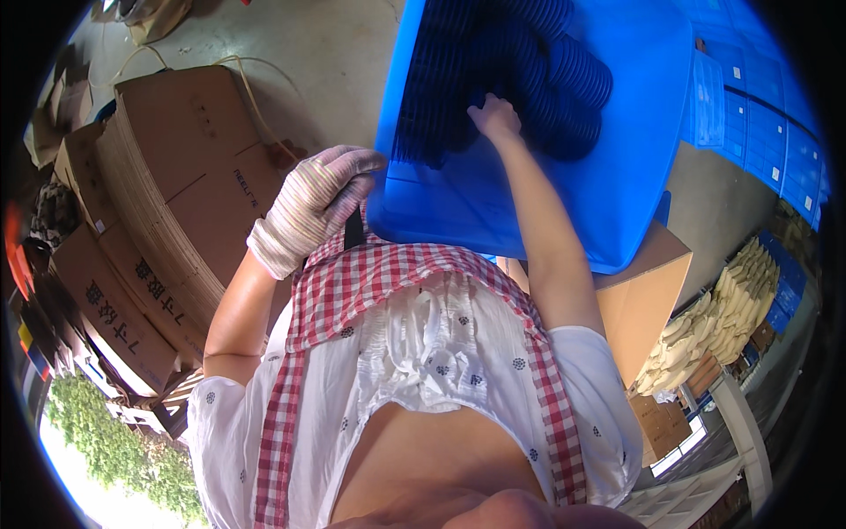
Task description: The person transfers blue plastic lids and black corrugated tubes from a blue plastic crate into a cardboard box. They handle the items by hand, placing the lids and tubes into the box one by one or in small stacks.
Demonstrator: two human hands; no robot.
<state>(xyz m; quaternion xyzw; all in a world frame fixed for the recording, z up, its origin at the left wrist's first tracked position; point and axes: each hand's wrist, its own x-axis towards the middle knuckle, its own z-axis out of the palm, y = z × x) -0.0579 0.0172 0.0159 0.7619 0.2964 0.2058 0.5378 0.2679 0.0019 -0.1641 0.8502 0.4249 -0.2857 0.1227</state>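
Note:
A large blue plastic bin (520, 231) stands tilted in front of me. Rows of dark, round, ribbed pieces (577, 75), nested into stacks, lie inside it. My bare right hand (495, 116) reaches deep into the bin and touches or hovers just over the stacks. Its thumb side shows, but most of the fingers are lost against the dark pieces, so what it holds cannot be made out. My left hand (322, 198) wears a striped knit glove. Its fingers are curled at the bin's left rim and appear closed on it.
Stacked flat brown cartons (198, 150) stand on the left. An open cardboard box (643, 295) sits beneath the bin's right side. Farther right are blue crates (758, 132) and a pile of cream-coloured sacks (705, 326). A pale hose or cord (256, 93) runs over the floor.

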